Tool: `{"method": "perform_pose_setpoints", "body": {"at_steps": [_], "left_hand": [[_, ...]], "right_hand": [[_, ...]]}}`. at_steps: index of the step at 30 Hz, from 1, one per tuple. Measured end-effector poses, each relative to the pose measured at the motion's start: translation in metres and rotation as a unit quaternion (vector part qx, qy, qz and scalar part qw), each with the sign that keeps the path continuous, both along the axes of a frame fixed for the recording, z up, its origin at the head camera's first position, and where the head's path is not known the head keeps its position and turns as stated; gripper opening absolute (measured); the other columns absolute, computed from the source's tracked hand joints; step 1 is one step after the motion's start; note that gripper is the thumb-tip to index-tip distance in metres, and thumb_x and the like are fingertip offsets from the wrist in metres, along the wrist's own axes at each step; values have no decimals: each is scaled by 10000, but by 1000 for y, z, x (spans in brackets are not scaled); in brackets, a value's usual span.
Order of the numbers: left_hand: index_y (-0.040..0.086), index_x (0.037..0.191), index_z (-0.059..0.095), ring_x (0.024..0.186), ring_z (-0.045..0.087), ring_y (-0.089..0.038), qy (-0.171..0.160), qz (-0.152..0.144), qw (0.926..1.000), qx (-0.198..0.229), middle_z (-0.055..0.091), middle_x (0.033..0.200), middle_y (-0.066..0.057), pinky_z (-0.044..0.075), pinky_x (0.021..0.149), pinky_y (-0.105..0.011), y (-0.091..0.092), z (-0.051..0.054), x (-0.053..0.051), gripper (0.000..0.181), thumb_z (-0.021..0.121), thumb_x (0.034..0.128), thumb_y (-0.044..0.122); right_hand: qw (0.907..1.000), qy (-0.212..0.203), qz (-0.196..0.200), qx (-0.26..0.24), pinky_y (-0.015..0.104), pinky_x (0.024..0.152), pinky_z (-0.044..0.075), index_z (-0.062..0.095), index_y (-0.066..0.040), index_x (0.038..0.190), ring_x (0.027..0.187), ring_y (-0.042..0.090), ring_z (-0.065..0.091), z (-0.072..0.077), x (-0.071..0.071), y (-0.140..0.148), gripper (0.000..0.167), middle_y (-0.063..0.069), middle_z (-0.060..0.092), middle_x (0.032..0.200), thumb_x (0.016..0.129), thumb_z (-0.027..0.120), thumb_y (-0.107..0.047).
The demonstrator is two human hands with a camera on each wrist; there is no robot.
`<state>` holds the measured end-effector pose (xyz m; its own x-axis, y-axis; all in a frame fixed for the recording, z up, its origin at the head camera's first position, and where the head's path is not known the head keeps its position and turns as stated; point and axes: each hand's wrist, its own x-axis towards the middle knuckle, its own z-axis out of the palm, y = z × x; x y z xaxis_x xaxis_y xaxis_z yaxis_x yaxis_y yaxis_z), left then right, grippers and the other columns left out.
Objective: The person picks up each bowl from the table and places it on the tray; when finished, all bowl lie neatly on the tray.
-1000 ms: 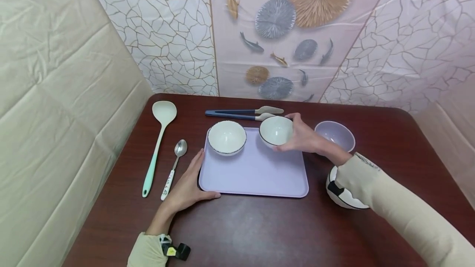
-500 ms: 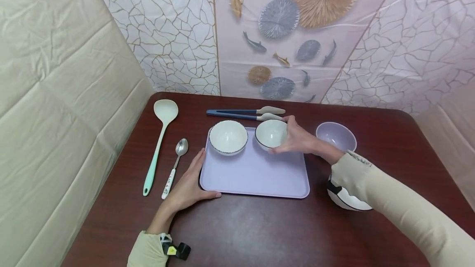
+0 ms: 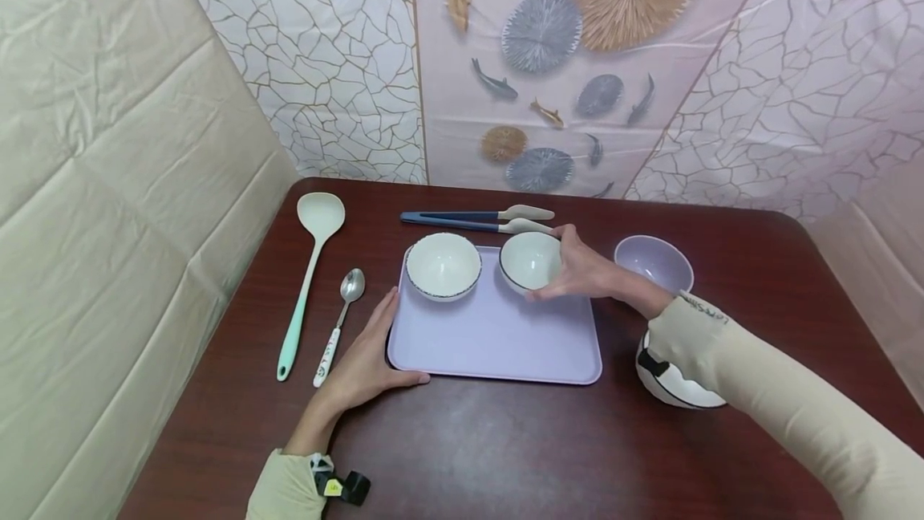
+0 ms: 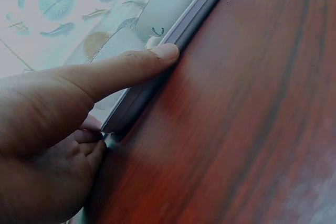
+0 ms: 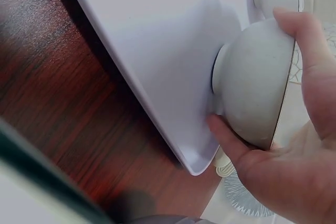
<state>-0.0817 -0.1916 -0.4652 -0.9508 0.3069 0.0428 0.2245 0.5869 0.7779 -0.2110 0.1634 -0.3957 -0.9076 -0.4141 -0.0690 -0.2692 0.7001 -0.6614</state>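
Observation:
My right hand (image 3: pixel 581 267) grips a white bowl (image 3: pixel 530 262) with a dark rim at the right back of a lilac tray (image 3: pixel 498 343). In the right wrist view, the fingers and thumb span the bowl's outer wall, and its foot is at the tray surface. Another white bowl (image 3: pixel 443 267) with a speckled rim stands at the tray's left back. My left hand (image 3: pixel 364 363) rests on the tray's front left corner, fingers straight along the left side and thumb along the front edge. In the left wrist view, the thumb lies over the rim.
Blue tongs (image 3: pixel 469 221) with pale tips lie behind the tray. Left of it are a metal spoon (image 3: pixel 351 287) and a long mint-handled ladle (image 3: pixel 321 215). On the right stand a purple bowl (image 3: pixel 653 263) and a black-and-white bowl (image 3: pixel 671 387), partly hidden by my sleeve.
The right hand has shifted the dark-rimmed bowl slightly left and toward me onto the tray, with hardly any movement in the last half second. The left hand has stayed at the tray corner.

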Motion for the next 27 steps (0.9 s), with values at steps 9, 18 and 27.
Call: {"method": "perform_pose_setpoints", "body": {"at_steps": [9, 18, 27], "left_hand": [[129, 1586, 81, 1453, 169, -245, -4, 6, 10000, 14, 67, 1631, -72, 307, 1076, -509, 0, 2, 1, 1284, 907, 654, 439], [128, 1586, 83, 1453, 172, -247, 15, -7, 10000, -15, 66, 1630, -68, 307, 1076, -509, 0, 1, 0, 1291, 904, 648, 464], [138, 1587, 94, 1450, 188, -256, 54, 48, 10000, -38, 72, 1630, -65, 313, 1069, -521, 1, 0, 0, 1297, 907, 634, 476]], "right_hand": [[9995, -193, 41, -243, 448, 1009, 336, 216, 72, 1337, 1239, 338, 415, 1, 5, -1, 1151, 277, 357, 1351, 560, 972, -314], [9996, -120, 250, -15, 491, 1051, 294, 103, 130, 1416, 1255, 401, 372, 0, 9, 2, 1234, 344, 246, 1381, 616, 944, -290], [9986, -216, 411, 245, 523, 1081, 271, 74, 110, 1458, 1343, 422, 302, 21, 16, 15, 1264, 334, 184, 1465, 651, 922, -366]]}}
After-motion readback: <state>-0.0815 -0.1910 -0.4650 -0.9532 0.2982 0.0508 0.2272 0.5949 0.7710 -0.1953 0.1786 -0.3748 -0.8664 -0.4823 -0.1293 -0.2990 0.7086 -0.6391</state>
